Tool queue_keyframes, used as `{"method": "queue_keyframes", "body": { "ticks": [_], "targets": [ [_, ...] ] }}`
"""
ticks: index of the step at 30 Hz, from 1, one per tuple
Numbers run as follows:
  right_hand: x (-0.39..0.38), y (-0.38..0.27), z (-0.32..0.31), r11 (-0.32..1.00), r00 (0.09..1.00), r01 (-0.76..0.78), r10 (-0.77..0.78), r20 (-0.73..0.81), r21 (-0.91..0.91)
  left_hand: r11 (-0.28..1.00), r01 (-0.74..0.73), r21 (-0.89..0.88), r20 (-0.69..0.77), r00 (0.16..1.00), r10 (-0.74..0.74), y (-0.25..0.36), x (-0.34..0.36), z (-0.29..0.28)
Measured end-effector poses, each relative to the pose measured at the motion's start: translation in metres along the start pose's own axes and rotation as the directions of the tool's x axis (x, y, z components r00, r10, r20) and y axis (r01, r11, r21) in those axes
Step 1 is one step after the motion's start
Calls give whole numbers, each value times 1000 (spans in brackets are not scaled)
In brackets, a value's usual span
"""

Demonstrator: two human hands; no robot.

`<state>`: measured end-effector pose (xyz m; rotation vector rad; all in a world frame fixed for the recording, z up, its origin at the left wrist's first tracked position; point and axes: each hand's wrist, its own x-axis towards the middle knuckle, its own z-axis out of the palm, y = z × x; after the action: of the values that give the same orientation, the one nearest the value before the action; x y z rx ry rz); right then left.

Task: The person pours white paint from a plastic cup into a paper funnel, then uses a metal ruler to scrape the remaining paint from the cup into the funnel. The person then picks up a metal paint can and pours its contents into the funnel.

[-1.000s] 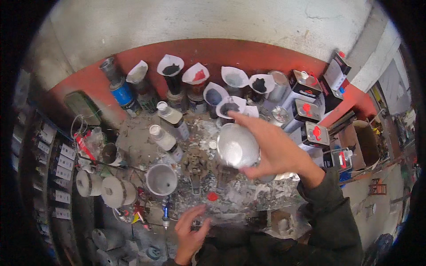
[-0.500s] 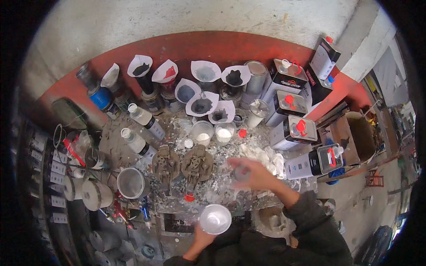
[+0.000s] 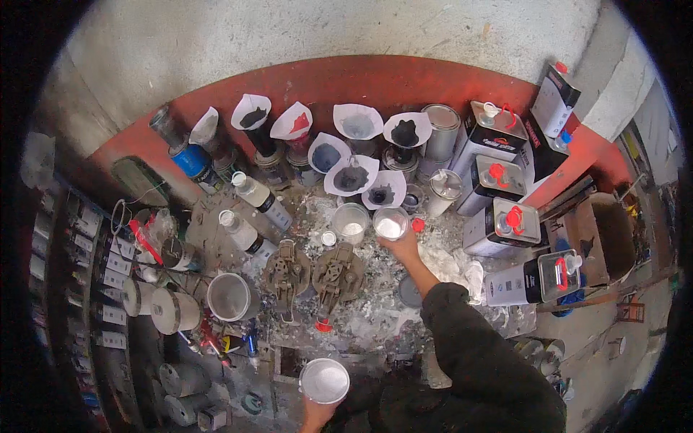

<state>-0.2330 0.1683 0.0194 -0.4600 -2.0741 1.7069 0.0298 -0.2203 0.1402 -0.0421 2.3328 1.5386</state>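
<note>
I see the left hand (image 3: 316, 414) gripping a pale cup (image 3: 324, 381) before the desk (image 3: 375, 321); the fingers of the right hand (image 3: 402, 247) are closed on a clear cup (image 3: 392, 224) beside another tub (image 3: 351, 225).

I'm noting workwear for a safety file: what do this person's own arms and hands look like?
The right sleeve is long, loose and creased, plain and very dark, close to black. The right hand and left hand are bare, with no gloves showing. Any rings are too small to tell.
</note>
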Motion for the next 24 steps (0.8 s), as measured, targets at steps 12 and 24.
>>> {"method": "queue_keyframes", "body": {
  "ticks": [12,24],
  "targets": [
    [-105,-147,-93,957,917,252,-187,352,-146,997,66,-47,234,971,-53,33,54,24],
    [-152,-260,-152,714,759,553,-218,614,-430,928,-322,-185,219,907,359,75,114,75]
  ]
}}
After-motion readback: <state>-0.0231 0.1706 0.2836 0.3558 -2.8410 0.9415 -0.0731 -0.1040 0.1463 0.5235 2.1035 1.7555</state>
